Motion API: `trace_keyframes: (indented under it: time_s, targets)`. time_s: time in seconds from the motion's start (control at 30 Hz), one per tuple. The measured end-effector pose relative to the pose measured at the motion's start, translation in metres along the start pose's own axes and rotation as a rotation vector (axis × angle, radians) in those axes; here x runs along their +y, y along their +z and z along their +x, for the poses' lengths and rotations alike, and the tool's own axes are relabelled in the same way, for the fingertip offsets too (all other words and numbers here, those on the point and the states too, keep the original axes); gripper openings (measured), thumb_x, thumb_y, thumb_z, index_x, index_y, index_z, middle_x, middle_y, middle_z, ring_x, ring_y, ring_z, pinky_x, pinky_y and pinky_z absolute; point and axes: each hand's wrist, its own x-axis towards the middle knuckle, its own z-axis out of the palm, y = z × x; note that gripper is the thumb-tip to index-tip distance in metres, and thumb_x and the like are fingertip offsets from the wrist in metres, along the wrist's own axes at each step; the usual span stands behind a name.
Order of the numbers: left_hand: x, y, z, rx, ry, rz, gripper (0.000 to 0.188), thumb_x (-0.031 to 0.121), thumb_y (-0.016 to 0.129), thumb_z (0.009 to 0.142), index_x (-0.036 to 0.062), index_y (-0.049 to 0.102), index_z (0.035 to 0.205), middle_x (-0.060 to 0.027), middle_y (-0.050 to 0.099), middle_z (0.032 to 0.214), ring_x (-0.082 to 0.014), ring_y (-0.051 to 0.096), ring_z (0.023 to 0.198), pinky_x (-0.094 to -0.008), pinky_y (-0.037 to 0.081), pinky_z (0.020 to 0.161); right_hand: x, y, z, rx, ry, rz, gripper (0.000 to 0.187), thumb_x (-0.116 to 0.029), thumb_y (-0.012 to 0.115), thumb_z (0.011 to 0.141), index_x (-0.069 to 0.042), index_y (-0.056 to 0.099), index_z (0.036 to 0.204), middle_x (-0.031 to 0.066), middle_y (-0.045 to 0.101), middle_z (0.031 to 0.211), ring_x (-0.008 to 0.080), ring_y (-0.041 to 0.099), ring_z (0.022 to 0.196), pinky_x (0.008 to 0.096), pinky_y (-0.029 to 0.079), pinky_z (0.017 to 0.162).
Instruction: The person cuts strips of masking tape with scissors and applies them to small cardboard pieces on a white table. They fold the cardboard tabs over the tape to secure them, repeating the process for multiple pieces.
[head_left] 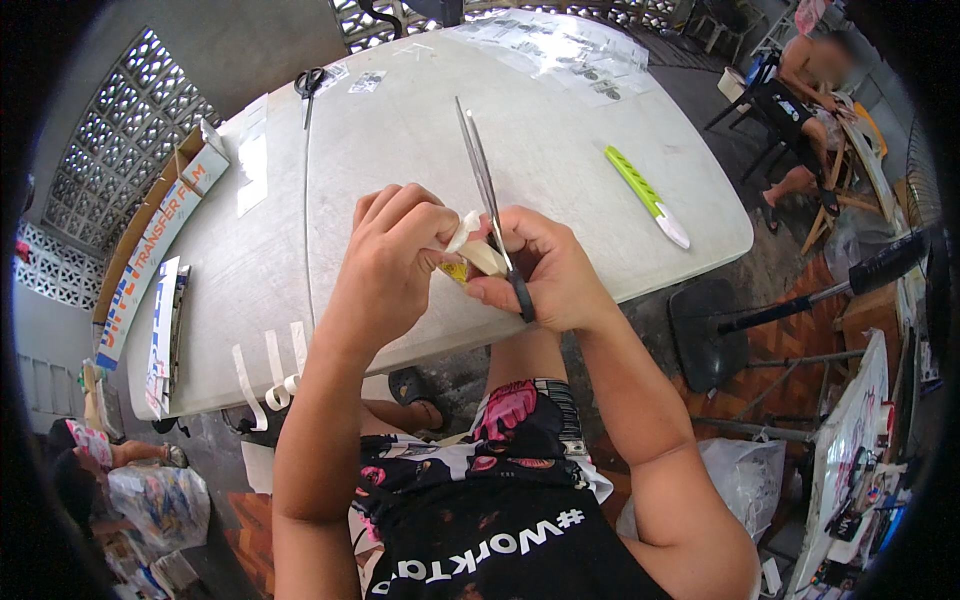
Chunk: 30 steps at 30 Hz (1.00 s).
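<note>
Three strips (271, 355) and a green cutter (646, 195) flank the left hand (395, 240) pinching tape (485, 260) and right hand (548, 265) holding scissors (485, 180).

A pale grey table (400, 120), a dark seam running across its left part, is carrying everything. Printed sheets (560, 55) are covering its far end. Open black scissors-handles aside, a pair of black scissors (308, 98) is lying at the far left, beside a small printed paper (368, 82). A white strip of paper (253, 165) is lying nearer on the left; a long cardboard box (160, 240) is resting along the left edge. Pale tape strips (273, 355) are hanging over the near left edge. A green and white cutter (648, 197) is lying on the right.
</note>
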Motion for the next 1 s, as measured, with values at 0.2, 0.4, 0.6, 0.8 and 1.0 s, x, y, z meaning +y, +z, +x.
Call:
trace_keyframes:
  time_s: [0.2,0.4,0.6,0.8,1.0]
  targets:
    - [-0.008,-0.003,-0.008,-0.048,-0.152,-0.232,0.018,0.004,0.071,0.086,0.0012,0.056,0.095,-0.0078,0.056,0.09,-0.0216,0.055,0.087,-0.0338,0.046,0.083,0.006,-0.001,0.0,-0.015,-0.031,-0.007,0.046,-0.001,0.084,0.08,-0.004,0.063,0.12,-0.0028,0.067,0.089,0.0045,0.057,0.083,0.0214,0.044,0.076]
    - [-0.011,0.014,-0.021,0.279,-0.351,-0.589,0.014,0.015,0.061,0.102,0.0038,0.053,0.103,-0.0027,0.058,0.093,-0.0121,0.052,0.092,-0.0291,0.045,0.086,0.005,0.002,-0.003,0.125,-0.037,-0.017,0.046,0.0,0.083,0.08,-0.004,0.062,0.121,-0.0034,0.064,0.09,0.0046,0.057,0.083,0.0208,0.045,0.076]
    - [-0.004,0.013,-0.016,0.45,-0.431,-0.728,0.014,0.019,0.055,0.107,0.0052,0.051,0.105,-0.0029,0.059,0.09,-0.0062,0.047,0.076,-0.0201,0.038,0.068,0.017,0.008,-0.004,0.335,0.018,0.144,0.043,0.002,0.081,0.083,-0.004,0.059,0.119,0.0016,0.066,0.096,0.0097,0.064,0.087,0.0259,0.053,0.079]
    - [-0.001,0.014,-0.008,0.681,-0.248,-0.726,0.012,0.018,0.052,0.108,0.0067,0.05,0.106,-0.005,0.057,0.095,-0.0091,0.052,0.078,-0.0215,0.041,0.068,0.014,0.015,-0.003,0.308,-0.002,0.048,0.04,0.004,0.078,0.085,-0.004,0.056,0.118,0.0047,0.068,0.094,0.0142,0.069,0.093,0.0295,0.056,0.083]
    - [0.006,0.011,0.001,0.798,-0.166,-0.647,0.017,0.019,0.054,0.107,0.0052,0.043,0.108,-0.0069,0.056,0.093,-0.0135,0.059,0.068,-0.0241,0.047,0.063,0.006,0.024,0.0,0.348,0.112,-0.203,0.043,-0.005,0.081,0.086,-0.004,0.058,0.122,0.0027,0.068,0.094,0.0089,0.064,0.084,0.0263,0.054,0.077]
